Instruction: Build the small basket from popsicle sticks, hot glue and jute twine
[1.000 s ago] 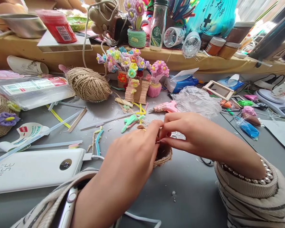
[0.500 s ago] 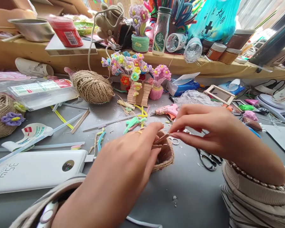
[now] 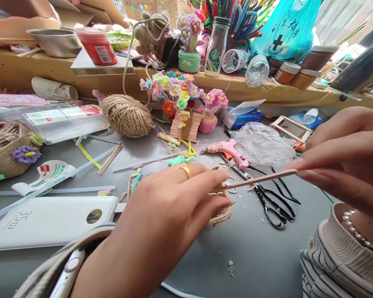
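My left hand (image 3: 174,203), with a gold ring on one finger, lies over a small twine-wrapped basket (image 3: 221,214) on the grey table and holds it down; only the basket's right edge shows. My right hand (image 3: 345,159) is off to the right and pinches the end of a thin wooden stick (image 3: 257,180). The stick slants down to the left, and its far end reaches the basket under my left fingertips.
Black scissors (image 3: 275,205) and a pink glue gun (image 3: 228,148) lie just right of the basket. A white power bank (image 3: 46,219), glue sticks and a ball of twine (image 3: 127,116) are to the left. Pipe-cleaner flower pots (image 3: 182,103) and a cluttered shelf stand behind.
My right hand has pulled away to the right and upward, drawing the wooden stick out from the basket. My left hand has stayed on the basket.
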The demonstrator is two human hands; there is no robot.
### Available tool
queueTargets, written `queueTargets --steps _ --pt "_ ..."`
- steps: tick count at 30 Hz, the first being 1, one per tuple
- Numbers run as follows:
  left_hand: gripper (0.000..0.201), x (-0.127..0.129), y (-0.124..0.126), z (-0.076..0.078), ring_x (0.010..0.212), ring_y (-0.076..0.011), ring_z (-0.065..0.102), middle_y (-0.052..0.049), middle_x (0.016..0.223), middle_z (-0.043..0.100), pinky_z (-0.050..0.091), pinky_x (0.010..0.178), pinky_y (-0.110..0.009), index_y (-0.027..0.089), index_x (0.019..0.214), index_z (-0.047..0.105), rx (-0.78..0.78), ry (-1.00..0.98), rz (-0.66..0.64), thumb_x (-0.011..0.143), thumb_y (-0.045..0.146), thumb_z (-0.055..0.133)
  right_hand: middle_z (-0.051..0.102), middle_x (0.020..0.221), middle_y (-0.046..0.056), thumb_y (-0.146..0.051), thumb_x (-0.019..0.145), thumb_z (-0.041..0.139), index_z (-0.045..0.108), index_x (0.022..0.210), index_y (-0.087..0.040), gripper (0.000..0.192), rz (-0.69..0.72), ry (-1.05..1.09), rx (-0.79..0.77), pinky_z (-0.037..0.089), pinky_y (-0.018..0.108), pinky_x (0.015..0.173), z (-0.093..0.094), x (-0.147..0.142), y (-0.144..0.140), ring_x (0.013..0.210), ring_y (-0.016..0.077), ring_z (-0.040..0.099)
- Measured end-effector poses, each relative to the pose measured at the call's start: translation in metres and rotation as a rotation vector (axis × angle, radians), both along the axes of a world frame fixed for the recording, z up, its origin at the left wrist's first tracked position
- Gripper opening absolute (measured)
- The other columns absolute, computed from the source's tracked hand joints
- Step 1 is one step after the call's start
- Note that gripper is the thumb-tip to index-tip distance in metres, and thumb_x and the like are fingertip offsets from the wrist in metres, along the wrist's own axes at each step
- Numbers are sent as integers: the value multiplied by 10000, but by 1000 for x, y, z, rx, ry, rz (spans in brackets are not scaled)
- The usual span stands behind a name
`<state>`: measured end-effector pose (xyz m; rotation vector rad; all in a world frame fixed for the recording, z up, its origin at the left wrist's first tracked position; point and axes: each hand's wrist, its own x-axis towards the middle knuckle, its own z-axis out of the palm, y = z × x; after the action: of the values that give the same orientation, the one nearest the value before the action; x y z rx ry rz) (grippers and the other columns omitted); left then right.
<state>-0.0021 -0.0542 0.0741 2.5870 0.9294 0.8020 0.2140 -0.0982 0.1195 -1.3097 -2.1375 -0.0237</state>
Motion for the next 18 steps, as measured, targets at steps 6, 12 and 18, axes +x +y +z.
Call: queueTargets --steps 6,12,18 --pt "145 4 -1 -3 660 -132 549 25 711 627 408 590 -242 227 782 621 -32 19 7 826 234 484 532 790 -3 -266 748 595 615 752 -271 21 -24 171 -51 397 284 499 -8 -10 6 664 116 494" --pt "129 -1 4 -3 659 -112 556 49 750 640 399 592 -224 272 851 606 -84 36 20 836 285 478 543 781 2 -191 741 591 595 785 -289 107 0 43 -105 431 260 500 -6 -3 6 672 126 522" --pt "176 -6 6 -5 644 -128 573 53 738 646 415 568 -230 290 898 587 -91 108 40 849 241 426 547 749 -12 -232 789 534 588 736 -260 81 92 -65 -277 427 176 557 -19 -11 9 675 79 521"
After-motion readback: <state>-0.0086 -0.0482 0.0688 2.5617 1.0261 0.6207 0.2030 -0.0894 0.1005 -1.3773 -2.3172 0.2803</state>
